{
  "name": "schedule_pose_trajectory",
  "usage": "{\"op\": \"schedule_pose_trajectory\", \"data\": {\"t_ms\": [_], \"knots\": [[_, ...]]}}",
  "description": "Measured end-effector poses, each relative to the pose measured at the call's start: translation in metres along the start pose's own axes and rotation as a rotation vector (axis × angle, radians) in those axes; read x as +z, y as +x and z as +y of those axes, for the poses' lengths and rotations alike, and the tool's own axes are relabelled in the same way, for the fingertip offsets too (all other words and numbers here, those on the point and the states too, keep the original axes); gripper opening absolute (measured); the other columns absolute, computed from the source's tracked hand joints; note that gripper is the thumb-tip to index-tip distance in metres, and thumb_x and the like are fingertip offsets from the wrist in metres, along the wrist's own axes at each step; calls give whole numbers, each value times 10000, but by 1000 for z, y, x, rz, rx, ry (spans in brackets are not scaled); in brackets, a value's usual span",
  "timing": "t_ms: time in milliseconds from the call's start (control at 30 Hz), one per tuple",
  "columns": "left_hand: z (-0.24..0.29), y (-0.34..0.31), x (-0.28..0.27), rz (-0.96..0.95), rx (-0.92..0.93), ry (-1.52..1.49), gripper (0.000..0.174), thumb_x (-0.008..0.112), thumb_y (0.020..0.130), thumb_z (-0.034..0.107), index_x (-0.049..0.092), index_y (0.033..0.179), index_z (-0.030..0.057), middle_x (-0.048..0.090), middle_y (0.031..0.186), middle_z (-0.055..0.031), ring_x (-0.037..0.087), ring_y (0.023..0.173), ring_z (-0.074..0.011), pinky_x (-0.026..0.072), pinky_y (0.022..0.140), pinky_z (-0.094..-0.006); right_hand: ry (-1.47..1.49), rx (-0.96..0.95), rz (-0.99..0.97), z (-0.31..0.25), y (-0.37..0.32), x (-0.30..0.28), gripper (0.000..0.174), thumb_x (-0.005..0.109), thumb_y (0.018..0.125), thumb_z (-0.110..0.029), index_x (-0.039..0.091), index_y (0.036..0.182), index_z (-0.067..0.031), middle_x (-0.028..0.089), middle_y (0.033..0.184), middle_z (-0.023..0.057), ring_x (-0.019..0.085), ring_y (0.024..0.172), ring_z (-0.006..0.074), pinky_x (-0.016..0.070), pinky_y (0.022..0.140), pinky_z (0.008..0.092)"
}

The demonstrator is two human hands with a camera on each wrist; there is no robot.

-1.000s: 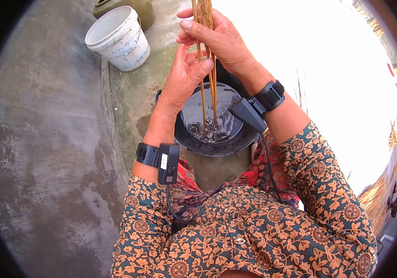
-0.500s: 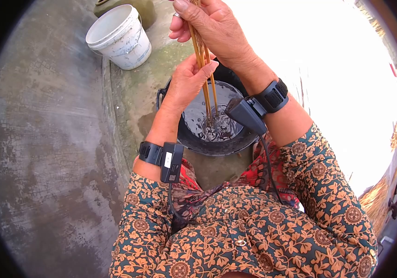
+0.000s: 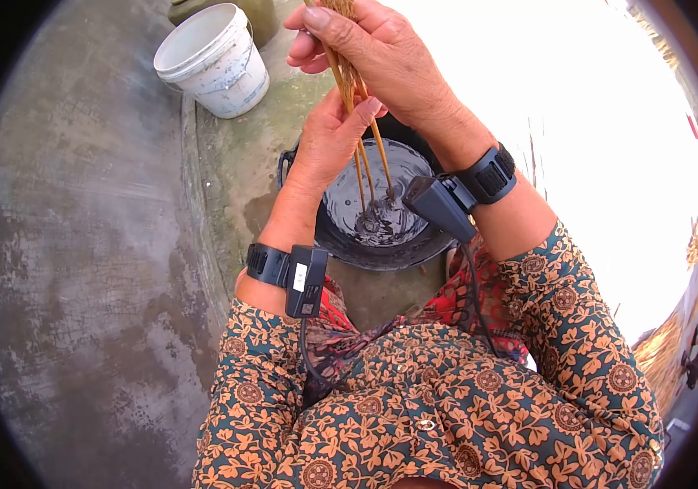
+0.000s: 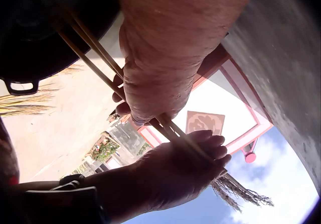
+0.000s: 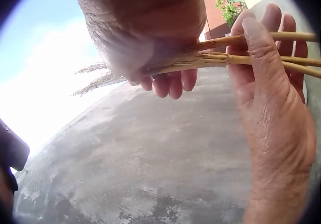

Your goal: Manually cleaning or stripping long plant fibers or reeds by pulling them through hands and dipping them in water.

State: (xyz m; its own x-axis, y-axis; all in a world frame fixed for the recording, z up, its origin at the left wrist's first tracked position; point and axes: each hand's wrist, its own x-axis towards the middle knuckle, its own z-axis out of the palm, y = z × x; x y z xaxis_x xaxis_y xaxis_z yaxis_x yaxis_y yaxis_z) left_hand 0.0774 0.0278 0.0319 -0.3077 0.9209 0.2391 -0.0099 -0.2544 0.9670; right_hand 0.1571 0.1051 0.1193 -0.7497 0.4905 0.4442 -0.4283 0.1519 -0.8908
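Several thin tan stalks, like broomcorn, slant down between both hands. Their lower ends dip into water in a black basin. My left hand pinches them partway along, its thumb over the stalks and its fingers behind. Further up, my right hand grips the bundle, with the thumb on the near side. Feathery seed heads stick out past the right hand in the left wrist view. In the right wrist view the stalks split into separate strands at the left hand.
A white bucket stands beyond the basin to the left, in front of a greenish jar. Grey concrete spreads on the left. Straw lies at the far right. Knees in patterned cloth flank the basin's near side.
My right hand has moved up and away along with the stalks. The left hand has shifted slightly away and right. The stalks' lower ends have moved toward the basin's far side.
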Motion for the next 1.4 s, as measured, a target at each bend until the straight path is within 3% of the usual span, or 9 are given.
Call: {"op": "schedule_pose_trajectory", "data": {"t_ms": [100, 367, 600, 700, 800, 933, 1167, 1233, 1400], "knots": [[0, 2, -2, 43, -8, 24, 279, 620, 885, 171, 544, 1108, 21, 605, 1003, -23, 560, 924, -99, 457, 798, -243, -91, -238, 93, 13, -1, 6, 319, 612, 886, -314, 577, 1011, -23, 637, 808, 62, 641, 770, 121, 526, 696, 255], [2, 1, -7, -59, -16, -137, 345, 642, 859, 122, 526, 1160, 1, 595, 1060, -22, 554, 964, -104, 442, 834, -234, -195, -169, 112, 13, -3, 5, 315, 619, 870, -366, 609, 959, -64, 599, 672, 10, 550, 586, 73, 470, 553, 224], [4, 3, 1, 26, -30, 237, 291, 566, 911, 159, 524, 1139, -18, 594, 1056, -22, 548, 954, -106, 433, 842, -254, -111, -11, 113, 49, -2, 3, 240, 550, 924, -266, 576, 999, -40, 535, 755, -12, 506, 635, 68, 422, 554, 194], [-1, 3, -9, -38, -90, 31, 384, 631, 884, 184, 495, 1192, 0, 538, 1149, -26, 497, 1081, -121, 408, 908, -263, -153, 174, 0, 7, -6, 5, 224, 573, 904, -217, 575, 1040, -39, 570, 837, 3, 540, 723, 81, 448, 630, 211], [-4, 0, -1, 36, -56, 76, 303, 624, 872, 178, 540, 1103, 1, 574, 1036, -17, 532, 968, -104, 436, 825, -263, -112, 76, -123, 15, -6, 4, 333, 632, 854, -391, 625, 924, -65, 590, 653, 0, 537, 574, 57, 454, 524, 208], [-7, 1, -4, 22, -162, 150, 241, 630, 858, 146, 533, 1042, 25, 557, 1025, -9, 529, 953, -110, 441, 809, -272, -135, 124, 25, 44, -9, 13, 328, 646, 857, -372, 644, 908, -47, 524, 615, -37, 452, 520, 13, 379, 468, 170], [1, -3, -4, -38, 7, 121, 233, 621, 852, 111, 535, 1051, 26, 563, 1028, -31, 540, 950, -134, 448, 823, -278, -81, 201, -203, 13, -10, 10, 304, 707, 805, -345, 637, 885, -61, 539, 659, -18, 506, 578, 55, 442, 532, 196], [-7, -2, -7, -45, -117, 198, 247, 610, 857, 116, 538, 1073, 20, 571, 1031, -39, 542, 963, -143, 446, 836, -280, -207, 198, -218, 25, -12, 11, 296, 710, 804, -336, 637, 891, -62, 546, 684, -13, 508, 595, 57, 450, 546, 200], [-16, 2, -9, -124, -186, 258, 320, 564, 877, 106, 546, 1179, 3, 604, 1065, -69, 550, 1017, -164, 447, 848, -304, -141, 20, 5, 16, -17, 19, 302, 682, 822, -333, 616, 936, -62, 565, 709, -7, 541, 626, 57, 467, 555, 206]]}}
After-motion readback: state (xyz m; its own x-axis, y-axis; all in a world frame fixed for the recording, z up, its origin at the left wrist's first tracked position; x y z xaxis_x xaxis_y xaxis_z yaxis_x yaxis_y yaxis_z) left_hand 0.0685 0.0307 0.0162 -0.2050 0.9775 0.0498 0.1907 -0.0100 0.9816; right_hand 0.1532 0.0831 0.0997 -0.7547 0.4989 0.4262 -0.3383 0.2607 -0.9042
